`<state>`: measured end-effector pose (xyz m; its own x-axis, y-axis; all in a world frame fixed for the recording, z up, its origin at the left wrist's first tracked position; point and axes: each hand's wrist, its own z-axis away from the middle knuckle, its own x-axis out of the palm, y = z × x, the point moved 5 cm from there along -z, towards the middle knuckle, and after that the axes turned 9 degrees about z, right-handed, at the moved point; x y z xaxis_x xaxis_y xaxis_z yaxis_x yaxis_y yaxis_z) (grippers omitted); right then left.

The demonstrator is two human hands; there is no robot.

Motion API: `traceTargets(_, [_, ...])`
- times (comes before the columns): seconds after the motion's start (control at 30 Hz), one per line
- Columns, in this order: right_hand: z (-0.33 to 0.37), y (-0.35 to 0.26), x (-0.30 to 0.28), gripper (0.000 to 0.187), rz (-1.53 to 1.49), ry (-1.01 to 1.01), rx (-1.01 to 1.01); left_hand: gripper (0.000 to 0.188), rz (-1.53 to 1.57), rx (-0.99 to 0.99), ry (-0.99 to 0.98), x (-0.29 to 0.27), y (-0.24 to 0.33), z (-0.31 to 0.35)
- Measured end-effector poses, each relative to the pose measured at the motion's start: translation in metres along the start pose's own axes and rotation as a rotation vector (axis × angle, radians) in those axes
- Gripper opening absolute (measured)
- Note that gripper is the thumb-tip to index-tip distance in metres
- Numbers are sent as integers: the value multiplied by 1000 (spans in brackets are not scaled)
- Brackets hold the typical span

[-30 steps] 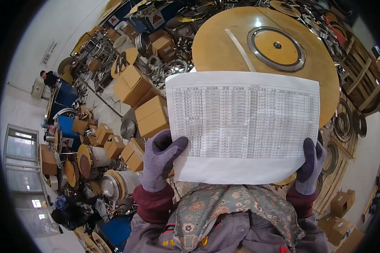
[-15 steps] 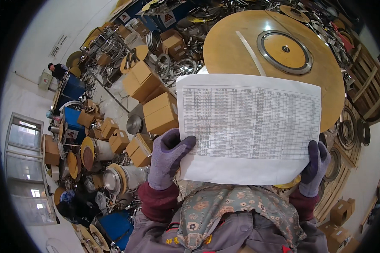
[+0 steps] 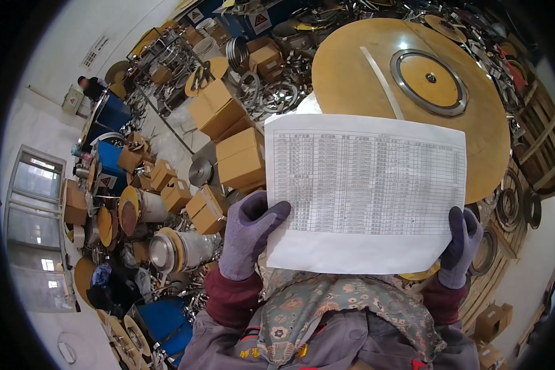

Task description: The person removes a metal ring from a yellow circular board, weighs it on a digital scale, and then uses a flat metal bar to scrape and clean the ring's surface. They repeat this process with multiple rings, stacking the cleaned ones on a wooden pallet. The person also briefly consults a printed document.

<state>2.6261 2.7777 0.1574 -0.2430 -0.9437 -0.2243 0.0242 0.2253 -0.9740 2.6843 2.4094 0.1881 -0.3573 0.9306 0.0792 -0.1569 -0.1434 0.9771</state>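
A white paper sheet (image 3: 357, 250) printed with a dense table is held up in front of me by its two side edges. My left hand (image 3: 246, 231), in a grey-purple glove with dark fingertips, is closed on the sheet's lower left edge, thumb on the front. On the lower right edge my right hand (image 3: 461, 246), gloved alike, pinches the paper with its thumb in front. The other fingers of both hands are partly hidden behind the sheet. Beyond the paper lies a big round tan board (image 3: 351, 80) with a metal ring (image 3: 401, 77) on it.
Cardboard boxes (image 3: 240, 157) stand left of the sheet, among heaped metal rings and strips. Farther left are round metal-ended cylinders (image 3: 163, 254) and blue machines (image 3: 111, 120). A person (image 3: 94, 86) is at the far left. Wooden pallets (image 3: 539, 139) lean at the right.
The view has shifted slightly, so the background sits a little farther right and lower in most places. Both hands keep their hold on the sheet, which is nearly unmoved.
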Motion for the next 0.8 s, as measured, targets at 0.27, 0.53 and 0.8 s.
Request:
traceTargets(0.27, [8,-29,31,29,88,2,-72,24,35,-17,-29,-41,1,-14])
traceTargets(0.53, [19,-50,113,30,145,-42,-103,25,-16,6,122,-121,15,-12])
traceTargets(0.8, [39,-71,199,29,130,-116,-131,24,33,16,254,-208,17,-2])
